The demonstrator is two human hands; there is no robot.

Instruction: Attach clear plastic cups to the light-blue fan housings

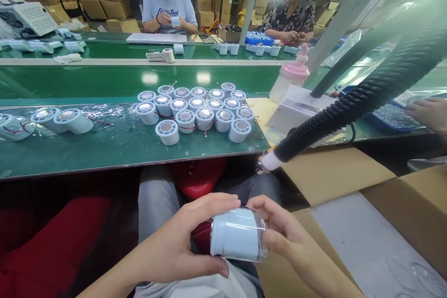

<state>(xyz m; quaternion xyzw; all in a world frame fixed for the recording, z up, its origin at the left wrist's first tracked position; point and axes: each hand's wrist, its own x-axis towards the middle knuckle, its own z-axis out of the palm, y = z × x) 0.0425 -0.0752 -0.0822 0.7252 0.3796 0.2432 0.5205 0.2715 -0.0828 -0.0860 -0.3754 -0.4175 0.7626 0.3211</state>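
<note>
Both of my hands grip one small pale blue cylindrical part [234,233] with a clear cap on its right end, held low over my lap below the table edge. My left hand [181,244] wraps round its left side with the thumb underneath. My right hand [284,233] closes on the clear cap end. On the green table [104,146] ahead stands a cluster of several similar white round parts [197,109] with metal tops and thin red wires.
A black ribbed hose [352,109] with a white tip slants down from the right. An open cardboard box [349,205] sits at my right. A pink-capped bottle [291,79] stands on the table. Two people work across the belt; another person's hand [428,112] reaches in at right.
</note>
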